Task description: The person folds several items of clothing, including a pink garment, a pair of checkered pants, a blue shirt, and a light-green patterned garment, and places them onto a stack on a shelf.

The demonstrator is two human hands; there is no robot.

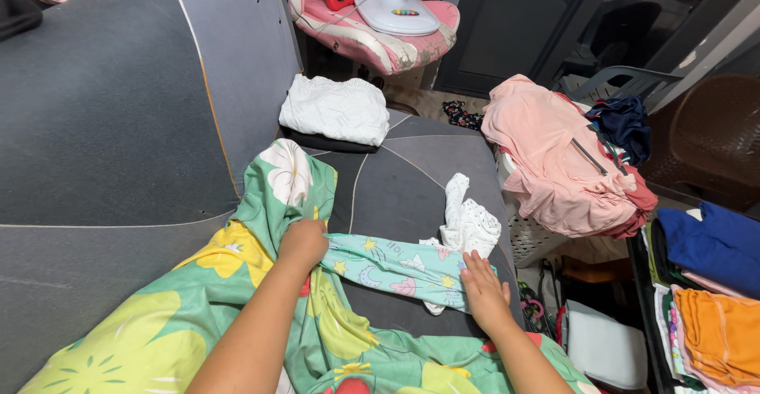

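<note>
Mint cloth (pixel 396 267) w/ stars and moons on it was stretched out flat on the grey cushion (pixel 396 180), right in front of the person, running between both hands. Left hand (pixel 302 244) was closed up on its left end, fingers curled in and pinching the fabric, right where it met the big green floral sheet (pixel 158 331). Right hand (pixel 483 291) was flat and open, palm down, fingers spread, just pressing on the right end of the cloth, not gripping anything. Floral sheet covered the lap area and ran up the cushion twd the backrest, w/ a white flower near its top corner.

Just past the right hand, touching the mint cloth's far edge, sat a crumpled white cloth (pixel 467 220). Further back on the cushion, a folded white piece (pixel 336 109) sat on top of smth dark, couldn't tell what. Off to the right, a white basket (pixel 538 240) was heaped w/ pink clothes (pixel 546 157) and a dark blue item (pixel 625 125). Far right: stacks of folded stuff, blue (pixel 712 244) above orange (pixel 720 331). Up top, a white fan base (pixel 396 10) stood on a pink striped chair (pixel 372 38)
</note>
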